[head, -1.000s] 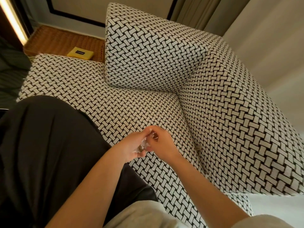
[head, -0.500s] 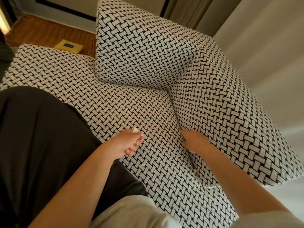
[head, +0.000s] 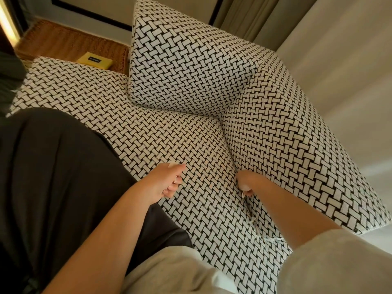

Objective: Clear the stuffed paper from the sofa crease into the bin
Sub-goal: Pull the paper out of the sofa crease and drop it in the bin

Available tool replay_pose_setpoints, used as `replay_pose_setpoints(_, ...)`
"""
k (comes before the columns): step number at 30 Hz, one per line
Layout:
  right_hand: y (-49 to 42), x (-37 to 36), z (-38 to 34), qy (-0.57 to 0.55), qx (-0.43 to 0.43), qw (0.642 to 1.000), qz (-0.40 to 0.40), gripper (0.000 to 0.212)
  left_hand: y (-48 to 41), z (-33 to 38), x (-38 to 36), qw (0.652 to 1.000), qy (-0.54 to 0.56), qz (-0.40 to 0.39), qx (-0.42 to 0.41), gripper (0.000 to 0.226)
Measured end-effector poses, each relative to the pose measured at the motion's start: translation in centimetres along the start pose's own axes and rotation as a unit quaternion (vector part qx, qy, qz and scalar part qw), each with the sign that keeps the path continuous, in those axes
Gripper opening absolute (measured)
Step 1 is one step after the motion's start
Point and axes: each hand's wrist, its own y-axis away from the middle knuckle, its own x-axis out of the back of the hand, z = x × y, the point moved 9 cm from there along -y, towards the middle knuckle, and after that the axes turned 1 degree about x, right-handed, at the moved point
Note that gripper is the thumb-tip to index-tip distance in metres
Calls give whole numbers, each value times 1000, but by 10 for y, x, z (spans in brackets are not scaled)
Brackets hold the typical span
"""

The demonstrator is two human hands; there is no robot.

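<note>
My left hand [head: 167,181] hovers over the black-and-white woven sofa seat [head: 161,132], its fingers curled round small white scraps of paper [head: 171,165] that poke out at the top. My right hand [head: 246,182] is pushed into the sofa crease [head: 230,153] between the seat and the side cushion, fingers curled and pinching a white paper bit [head: 244,193]. More white paper shreds [head: 254,224] stick out of the crease nearer to me. No bin is in view.
A dark cloth [head: 53,177] covers the seat's left part. A back cushion [head: 186,68] and a side cushion [head: 297,149] meet at the corner. Behind stands a wicker surface [head: 70,45] with a yellow box [head: 94,60]. Curtains [head: 254,15] hang at the back right.
The hands were together over the seat passing paper; they parted. My right hand went right into the crease and now pinches paper there, while my left hand keeps its scraps.
</note>
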Motion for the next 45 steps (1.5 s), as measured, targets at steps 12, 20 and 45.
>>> replay_pose_setpoints(12,64,36,-42,-322,206,922,68,12,22,13,10,992,97,56,-50,29)
replay_pose_setpoints(20,138,82,-142,-504,346,790,46,17,72,47,53,971,200,60,-115,36)
replay_pose_setpoints(45,278,91,-533,-268,599,754,27,54,196,35,355,887,291,310,-176,51)
